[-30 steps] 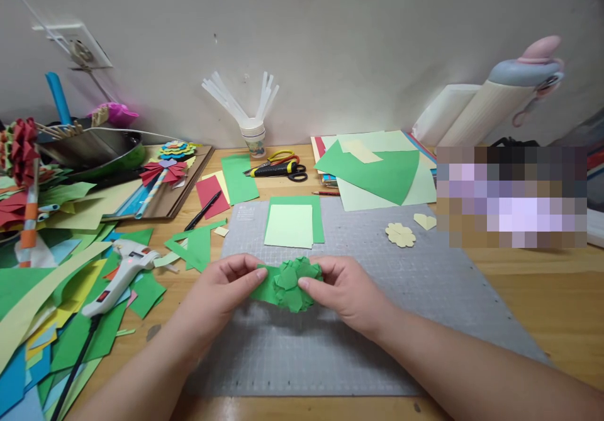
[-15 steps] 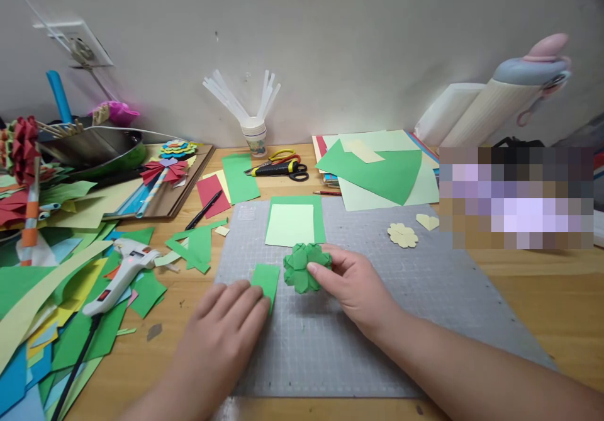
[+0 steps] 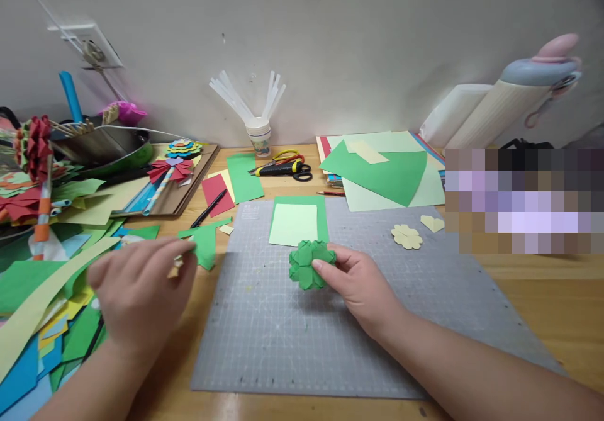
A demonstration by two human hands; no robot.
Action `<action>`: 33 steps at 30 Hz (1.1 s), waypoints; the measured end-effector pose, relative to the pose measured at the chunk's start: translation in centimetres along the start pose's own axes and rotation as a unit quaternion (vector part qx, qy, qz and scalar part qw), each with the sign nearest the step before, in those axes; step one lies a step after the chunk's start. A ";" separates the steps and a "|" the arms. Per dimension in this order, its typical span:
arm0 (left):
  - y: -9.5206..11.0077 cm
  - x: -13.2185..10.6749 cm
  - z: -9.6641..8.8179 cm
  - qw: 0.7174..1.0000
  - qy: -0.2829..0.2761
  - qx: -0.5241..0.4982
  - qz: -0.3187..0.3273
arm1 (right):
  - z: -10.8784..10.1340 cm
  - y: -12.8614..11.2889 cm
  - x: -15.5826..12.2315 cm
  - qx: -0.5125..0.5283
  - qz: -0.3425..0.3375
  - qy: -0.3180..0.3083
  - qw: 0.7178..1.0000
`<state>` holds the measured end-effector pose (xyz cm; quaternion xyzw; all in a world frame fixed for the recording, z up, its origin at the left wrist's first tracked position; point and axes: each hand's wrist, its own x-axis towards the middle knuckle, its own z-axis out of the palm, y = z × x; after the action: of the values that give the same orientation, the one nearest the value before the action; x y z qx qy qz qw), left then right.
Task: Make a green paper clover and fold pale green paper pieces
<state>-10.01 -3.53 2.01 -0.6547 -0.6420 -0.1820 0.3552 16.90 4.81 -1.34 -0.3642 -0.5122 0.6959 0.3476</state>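
My right hand [image 3: 361,286] pinches a green folded-paper flower [image 3: 306,267] by its right side, a little above the grey cutting mat [image 3: 264,352]. My left hand [image 3: 146,289] is over the paper scraps at the left, off the mat, with its fingers curled together. What its fingertips hold, if anything, is hidden. Behind the flower, a pale green paper square [image 3: 293,223] lies on a larger green sheet [image 3: 321,210]. A scalloped cream paper flower [image 3: 408,236] and a cream heart-shaped piece [image 3: 432,223] rest on the mat's right side.
Coloured paper scraps [image 3: 28,345] and a pan [image 3: 104,147] crowd the left. Toward the wall are a cup of white sticks [image 3: 258,138], a utility knife [image 3: 278,169], scissors [image 3: 304,173] and a black pen [image 3: 208,209]. Paper sheets [image 3: 377,172] lie at the back right.
My left hand has moved left from the mat to the scraps. The small green paper piece beneath its fingers has gone from the mat. My right hand still holds the green flower.
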 end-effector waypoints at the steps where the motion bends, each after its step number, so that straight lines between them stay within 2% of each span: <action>1: -0.8 0.1 0.3 0.999 0.024 0.027 -0.017 | 0.0 0.0 0.0 -0.001 0.001 0.000 1.000; 3: -1.8 0.1 1.0 0.999 0.000 0.053 -0.012 | 0.0 0.1 0.0 -0.003 0.001 0.000 1.000; 4: -2.1 0.0 1.4 0.998 -0.033 0.049 0.000 | 0.0 0.1 0.0 -0.002 0.001 0.000 1.000; 8: -1.7 -0.5 2.8 0.987 -0.151 -0.023 0.059 | 0.0 0.1 0.1 0.003 0.000 -0.002 1.000; 10: -1.5 -0.8 3.1 0.981 -0.180 -0.040 0.062 | 0.0 0.1 0.1 0.006 0.002 -0.004 1.000; 12: -1.5 -1.0 2.8 0.987 -0.145 -0.048 0.055 | 0.0 0.1 0.1 0.013 0.005 -0.003 1.000; 14: -1.2 -1.1 2.1 0.995 -0.055 -0.063 0.056 | 0.1 0.1 0.0 0.028 0.014 -0.004 0.999; 16: -0.2 -1.1 0.9 0.992 0.045 -0.096 0.069 | 0.1 0.1 -0.1 0.074 0.036 -0.038 0.996; 18: 1.6 -0.9 -0.5 0.981 0.072 -0.168 0.065 | 0.3 0.0 -0.4 0.136 0.066 -0.110 0.982; 19: 2.7 -0.7 -1.1 0.974 0.065 -0.218 0.023 | 0.4 -0.1 -0.5 0.160 0.079 -0.148 0.973; 20: 4.0 -0.3 -1.6 0.960 0.017 -0.274 -0.058 | 0.5 -0.1 -0.7 0.172 0.083 -0.180 0.965; 21: 5.2 0.2 -2.0 0.929 -0.029 -0.340 -0.142 | 0.6 -0.2 -0.8 0.171 0.080 -0.195 0.963; 23: 7.4 1.4 -2.2 0.828 -0.110 -0.444 -0.324 | 0.7 -0.4 -1.0 0.150 0.062 -0.201 0.966; 24: 8.4 2.0 -2.1 0.767 -0.133 -0.502 -0.378 | 0.8 -0.5 -1.0 0.136 0.051 -0.194 0.970; 25: 9.1 2.5 -1.8 0.713 -0.148 -0.550 -0.410 | 0.8 -0.6 -1.0 0.122 0.041 -0.185 0.974; 26: 9.7 2.9 -1.5 0.671 -0.157 -0.580 -0.434 | 0.8 -0.6 -1.0 0.108 0.031 -0.172 0.979; 28: 10.6 3.4 -0.8 0.617 -0.176 -0.618 -0.454 | 0.8 -0.7 -0.8 0.071 0.011 -0.142 0.987; 30: 11.1 3.3 -0.3 0.589 -0.194 -0.639 -0.455 | 0.7 -0.8 -0.7 0.031 -0.018 -0.113 0.993; 33: 11.2 2.7 0.2 0.566 -0.207 -0.656 -0.454 | 0.6 -0.9 -0.5 -0.014 -0.053 -0.082 0.995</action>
<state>1.09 -0.62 1.13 -0.3499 -0.6147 -0.5498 -0.4443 16.76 4.28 -0.26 -0.2827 -0.5675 0.6968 0.3355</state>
